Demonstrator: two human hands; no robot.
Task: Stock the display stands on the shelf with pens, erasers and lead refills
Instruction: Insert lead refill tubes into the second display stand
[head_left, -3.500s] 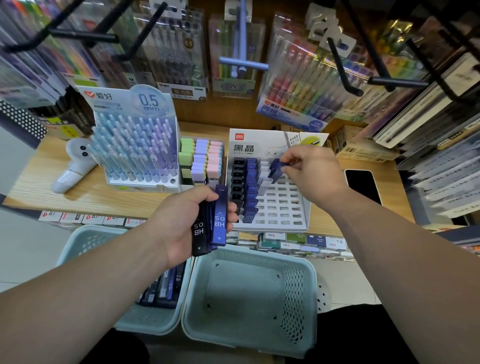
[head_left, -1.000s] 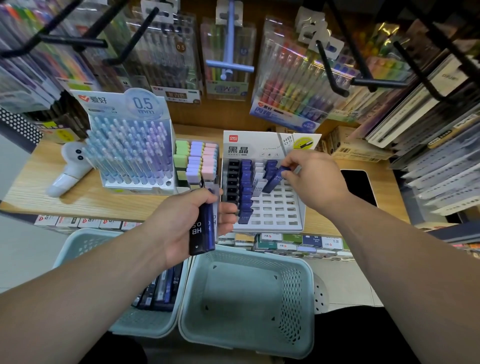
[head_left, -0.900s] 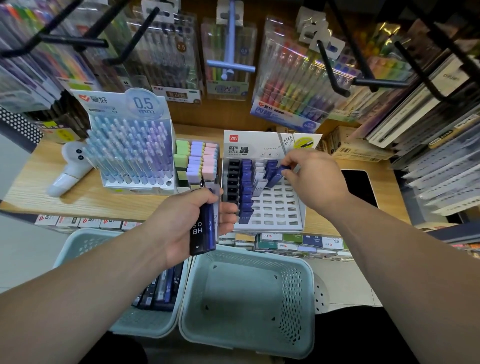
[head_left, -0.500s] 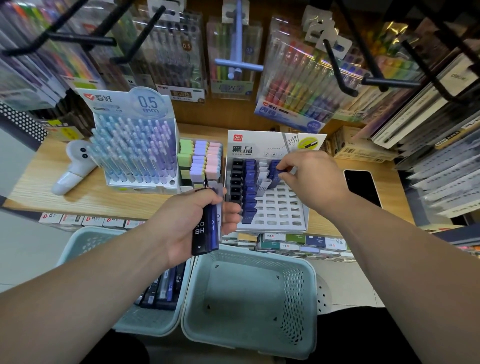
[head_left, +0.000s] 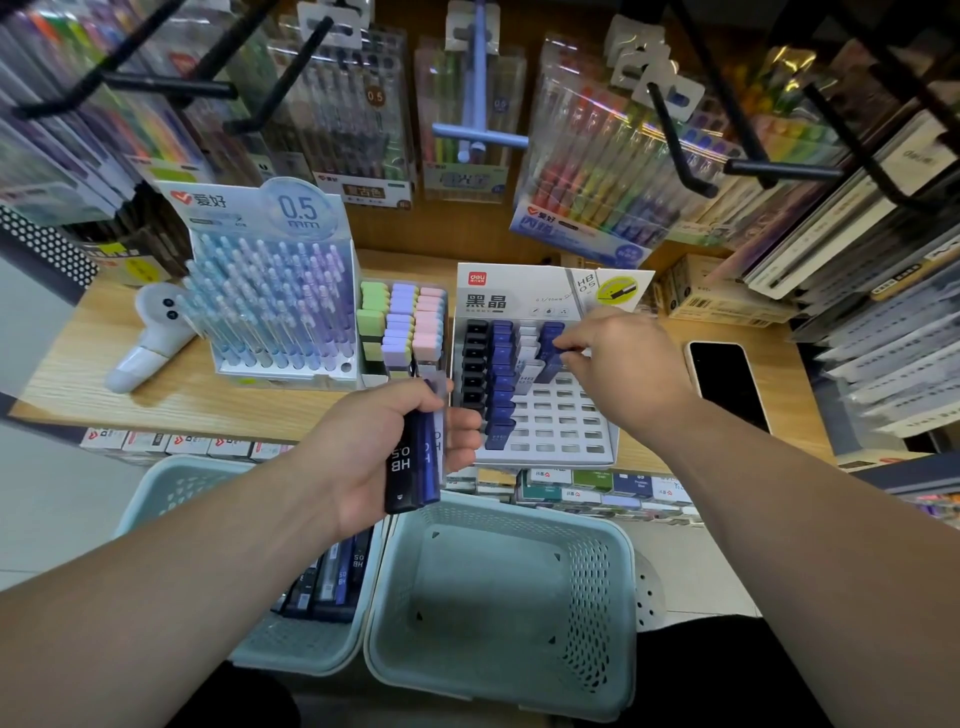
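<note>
Blue refill (head_left: 546, 364) pinched by right hand (head_left: 623, 374); left hand (head_left: 363, 447) grips three refills (head_left: 406, 467).

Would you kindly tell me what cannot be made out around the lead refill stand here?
Head view only.
- Whether the blue case pinched by the right hand is seated in the stand: fingertips cover it.
- How many refill cases the left hand grips: fingers wrap them.
- Contents of the left basket: left forearm hides most.

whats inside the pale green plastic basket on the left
Dark and blue HB 0.5 lead refill cases lie in the pale green perforated plastic basket. The left forearm covers much of its inside, so their number is hidden.
</note>
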